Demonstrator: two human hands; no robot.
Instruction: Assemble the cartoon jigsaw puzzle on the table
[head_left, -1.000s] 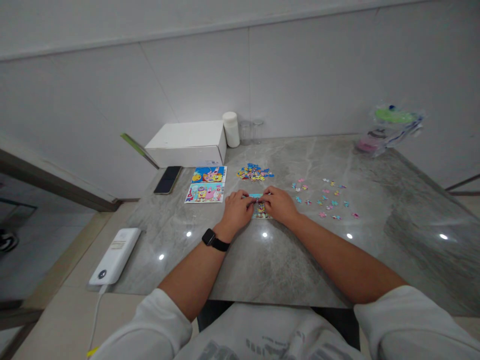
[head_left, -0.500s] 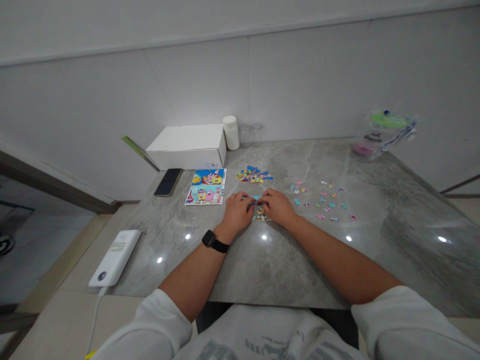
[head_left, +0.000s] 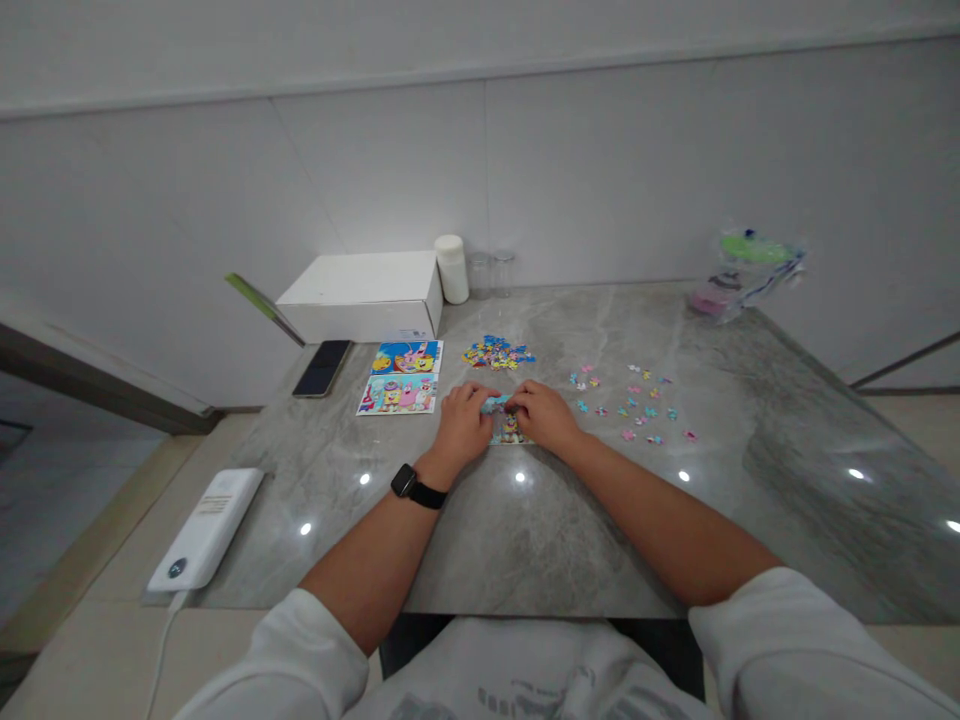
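A small, partly joined jigsaw puzzle (head_left: 510, 432) lies on the table in front of me, and both hands are at its far edge. A light-blue row of pieces shows along that edge between my fingers. My left hand (head_left: 463, 424), with a black watch on its wrist, closes its fingertips on the left end of this row. At the right end, my right hand (head_left: 547, 416) pinches with thumb and fingers. The fingers hide parts of the puzzle. Loose puzzle pieces (head_left: 632, 404) lie spread out to the right of my right hand.
Beyond the hands is a pile of puzzle pieces (head_left: 496, 352). Picture cards (head_left: 401, 378) and a phone (head_left: 322, 368) lie to the left. Behind them stand a white box (head_left: 360, 290), a white bottle (head_left: 451, 270) and clear cups (head_left: 491, 275). A power bank (head_left: 206, 530) sits front left, a plastic bag (head_left: 750, 272) back right.
The view has shifted slightly, so everything appears a little further left. More of the light-blue row shows between my fingers, which have moved slightly on the puzzle's far edge.
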